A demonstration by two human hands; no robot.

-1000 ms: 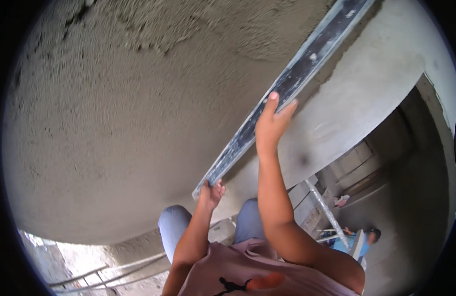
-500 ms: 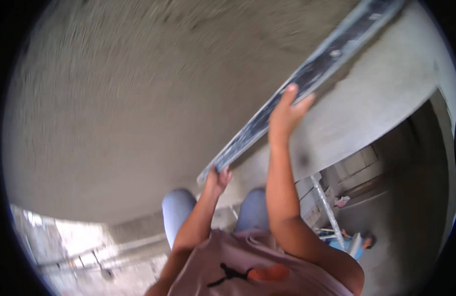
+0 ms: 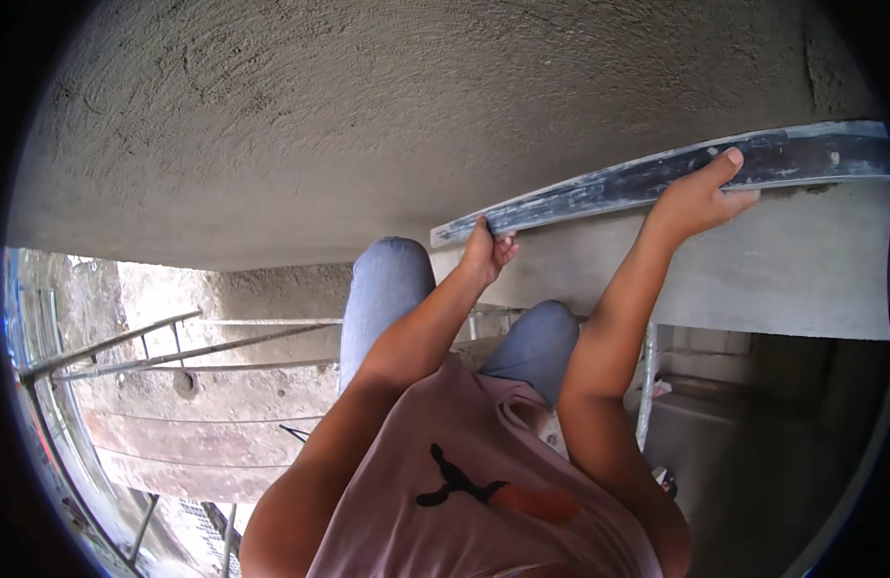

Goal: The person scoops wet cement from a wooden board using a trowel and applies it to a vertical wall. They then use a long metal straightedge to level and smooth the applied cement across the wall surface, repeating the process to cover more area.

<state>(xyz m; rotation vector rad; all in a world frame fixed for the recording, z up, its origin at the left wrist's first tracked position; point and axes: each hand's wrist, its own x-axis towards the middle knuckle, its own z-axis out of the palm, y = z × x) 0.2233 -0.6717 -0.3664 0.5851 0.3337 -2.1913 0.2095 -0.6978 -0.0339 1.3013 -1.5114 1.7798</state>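
Observation:
My left hand (image 3: 487, 252) grips the left end of a long, dark, plaster-streaked metal straightedge (image 3: 589, 200), thumb on its face and fingers curled under. My right hand (image 3: 703, 200) holds the same bar farther right, thumb up near its middle. The bar slants gently upward to the right along rough grey plaster (image 3: 397, 125) that fills the top of the head view. Below it runs a smoother pale grey band (image 3: 792, 260).
My bent knees (image 3: 387, 279) in jeans show below the plaster. Metal scaffold railings (image 3: 107, 347) stand at the lower left over pale, dusty ground (image 3: 204, 405). A pale vertical pole (image 3: 646, 385) is at right, beside a dark recessed space (image 3: 772, 414).
The bar has swung from a steep diagonal to nearly level in the picture, both hands higher and farther right. The view has shifted, showing more railing; the co-worker at lower right is mostly hidden now.

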